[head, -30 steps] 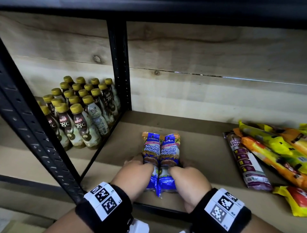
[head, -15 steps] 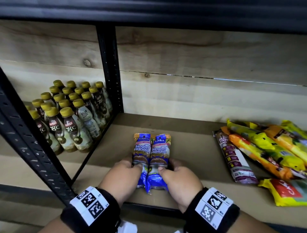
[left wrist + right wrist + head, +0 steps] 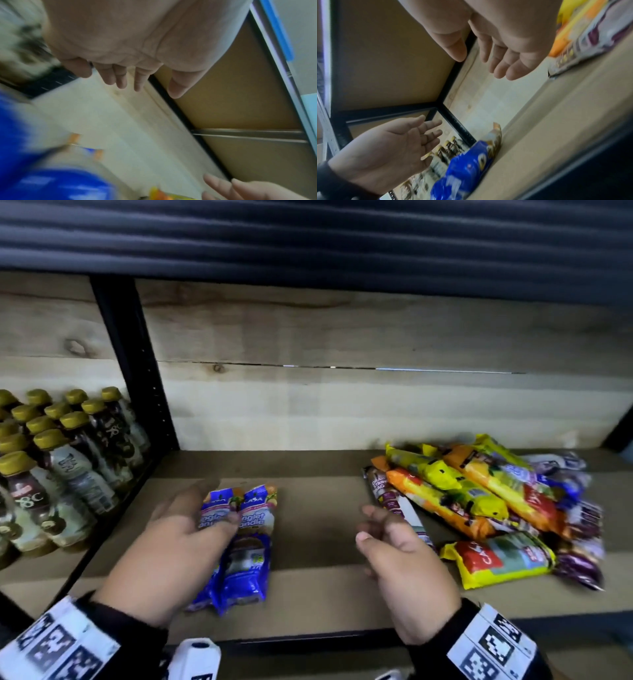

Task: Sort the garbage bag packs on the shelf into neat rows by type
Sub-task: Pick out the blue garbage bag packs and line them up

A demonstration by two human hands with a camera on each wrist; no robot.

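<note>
**A:** What does the head view show of the setting?

**B:** A brown shelf board [image 3: 318, 587] in a black metal rack, pale wood planks behind it, a black upright post [image 3: 137, 364] on the left. Past the post stand gold-capped bottles [image 3: 65, 460], one labelled "78°C".

**A:** And the garbage bag packs?

**B:** Two blue packs [image 3: 245, 546] lie side by side near the front edge, reading "CASA" and "Singlet Handle". To the right lies a loose heap of packs [image 3: 486, 505] in yellow, orange and purple; one yellow and red pack at the front also bears "CASA".

**A:** The hands?

**B:** The left hand [image 3: 174, 549] is spread over the left blue pack, fingers straight, gripping nothing. The right hand [image 3: 404, 563] hangs between the blue pair and the heap, fingers loosely curled, empty.

**A:** The left wrist view?

**B:** Blurred. The left hand's fingers [image 3: 120, 77] are extended above the planks; a blue pack [image 3: 51, 185] smears the lower left.

**A:** The right wrist view?

**B:** The right hand's fingers [image 3: 508, 63] are relaxed and hold nothing. The left hand [image 3: 388, 151] shows an open palm above the blue pack [image 3: 467, 169]; part of the heap [image 3: 587, 33] sits top right.
</note>
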